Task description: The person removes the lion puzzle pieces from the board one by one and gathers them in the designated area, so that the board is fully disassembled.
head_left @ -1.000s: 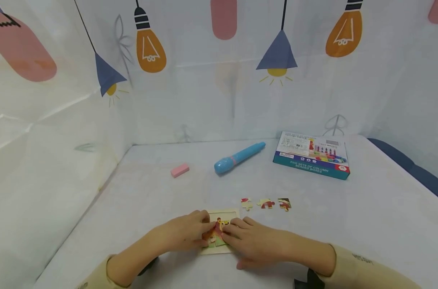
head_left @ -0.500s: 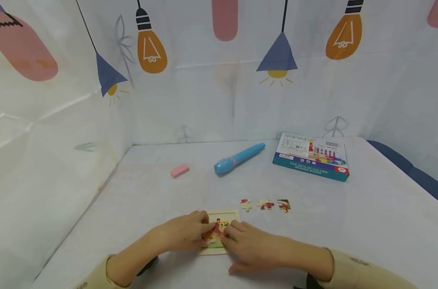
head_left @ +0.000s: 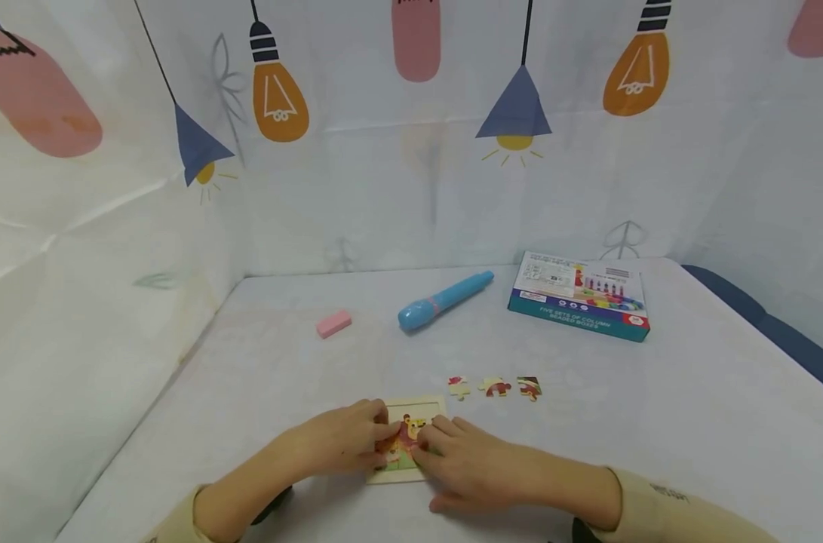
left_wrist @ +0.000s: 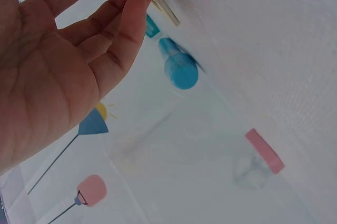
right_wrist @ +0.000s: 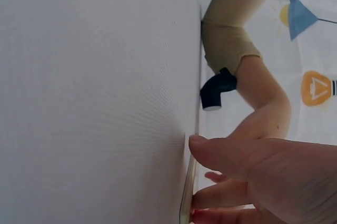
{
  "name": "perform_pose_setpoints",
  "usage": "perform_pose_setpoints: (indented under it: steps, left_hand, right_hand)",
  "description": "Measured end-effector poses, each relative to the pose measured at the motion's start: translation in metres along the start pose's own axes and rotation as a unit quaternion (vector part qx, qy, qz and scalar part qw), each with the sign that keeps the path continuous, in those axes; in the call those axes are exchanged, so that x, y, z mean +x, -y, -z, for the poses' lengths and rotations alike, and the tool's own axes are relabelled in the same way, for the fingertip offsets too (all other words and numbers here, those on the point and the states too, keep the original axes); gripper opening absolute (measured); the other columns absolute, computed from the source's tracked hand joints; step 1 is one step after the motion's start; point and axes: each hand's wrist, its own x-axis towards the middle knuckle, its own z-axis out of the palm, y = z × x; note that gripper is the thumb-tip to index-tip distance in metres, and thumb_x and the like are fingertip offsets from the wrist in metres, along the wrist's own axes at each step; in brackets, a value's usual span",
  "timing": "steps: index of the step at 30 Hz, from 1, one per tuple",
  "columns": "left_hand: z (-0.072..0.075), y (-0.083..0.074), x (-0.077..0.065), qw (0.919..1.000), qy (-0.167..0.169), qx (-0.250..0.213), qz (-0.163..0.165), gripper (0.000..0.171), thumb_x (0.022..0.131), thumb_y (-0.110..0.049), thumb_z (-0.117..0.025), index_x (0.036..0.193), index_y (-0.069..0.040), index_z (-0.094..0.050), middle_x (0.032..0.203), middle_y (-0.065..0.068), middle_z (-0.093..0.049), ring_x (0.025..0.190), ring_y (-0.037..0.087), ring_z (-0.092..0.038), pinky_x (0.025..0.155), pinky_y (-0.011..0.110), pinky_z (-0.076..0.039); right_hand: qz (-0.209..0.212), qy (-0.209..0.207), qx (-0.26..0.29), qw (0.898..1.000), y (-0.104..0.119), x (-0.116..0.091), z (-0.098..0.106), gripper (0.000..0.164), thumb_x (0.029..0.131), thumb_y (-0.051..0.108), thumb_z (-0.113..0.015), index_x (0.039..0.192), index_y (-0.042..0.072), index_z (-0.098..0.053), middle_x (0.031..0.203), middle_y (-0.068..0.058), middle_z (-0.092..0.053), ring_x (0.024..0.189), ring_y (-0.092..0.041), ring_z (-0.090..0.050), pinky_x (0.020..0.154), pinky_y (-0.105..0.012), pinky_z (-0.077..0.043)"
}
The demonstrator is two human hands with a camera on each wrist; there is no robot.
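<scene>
A small wooden puzzle tray (head_left: 400,477) with a pale rim lies flat on the table in the head view, partly filled with a bear picture (head_left: 413,427). At its left side my left hand (head_left: 343,437) holds the tray, index fingertip over the picture. In the left wrist view the fingers meet the tray edge (left_wrist: 160,2). Fingers of my right hand (head_left: 475,464) press on the picture's right part and hide it; the thumb sits apart, low near the table. Three loose puzzle pieces, a pale one (head_left: 459,388), a middle one (head_left: 495,387) and a brown one (head_left: 529,388), lie beyond the tray.
Farther back are a pink eraser-like block (head_left: 333,323), a blue microphone-shaped object (head_left: 445,300) and a teal box (head_left: 579,296). A sheet printed with lamps (head_left: 384,204) hangs behind and to the left. A dark blue chair-like edge (head_left: 778,324) shows at right.
The right hand's fingers have lowered and drawn in slightly over the tray's right part; a puzzle piece that looked tilted at the lower right now lies flatter. The left hand stays in place.
</scene>
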Motion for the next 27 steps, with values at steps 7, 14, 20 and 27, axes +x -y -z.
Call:
perform_pose_setpoints:
  steps: [7,14,20,27]
  left_hand:
    - [-0.001,-0.002,0.001,1.0000,-0.005,0.001,-0.003,0.049,0.086,-0.036,-0.063,0.129,-0.016,-0.054,0.097,-0.004,-0.048,0.074,0.005,-0.040,0.063,0.017,-0.038]
    - [-0.001,-0.003,0.001,1.0000,-0.005,-0.006,0.003,0.048,0.085,-0.036,-0.064,0.127,-0.016,-0.056,0.097,-0.005,-0.048,0.073,0.005,-0.040,0.063,0.017,-0.039]
    - [-0.001,-0.003,0.000,0.9999,-0.006,-0.010,0.007,0.046,0.085,-0.036,-0.064,0.126,-0.016,-0.058,0.097,-0.005,-0.049,0.074,0.005,-0.041,0.065,0.018,-0.040]
    - [-0.002,-0.001,0.001,0.9997,-0.016,-0.017,0.002,0.043,0.086,-0.036,-0.062,0.123,-0.016,-0.057,0.097,-0.007,-0.048,0.076,0.004,-0.042,0.066,0.019,-0.041]
  right_hand:
    - [-0.002,-0.004,0.033,0.999,-0.006,0.003,-0.002,0.050,0.089,0.050,-0.050,0.123,0.015,-0.054,0.112,0.006,-0.045,0.098,-0.009,-0.039,0.082,-0.025,-0.039]
    - [-0.109,-0.001,0.103,0.989,-0.014,0.006,-0.001,0.045,0.087,0.044,-0.057,0.124,0.018,-0.053,0.112,0.006,-0.050,0.104,-0.012,-0.045,0.091,-0.034,-0.040]
    - [-0.201,-0.012,0.118,0.972,-0.020,0.007,-0.001,0.046,0.084,0.045,-0.061,0.118,0.014,-0.058,0.107,0.001,-0.050,0.098,-0.014,-0.045,0.085,-0.034,-0.043]
    - [-0.172,-0.032,0.124,0.977,-0.029,0.007,-0.007,0.037,0.081,0.043,-0.066,0.102,0.013,-0.060,0.095,0.006,-0.045,0.087,-0.009,-0.042,0.077,-0.027,-0.042]
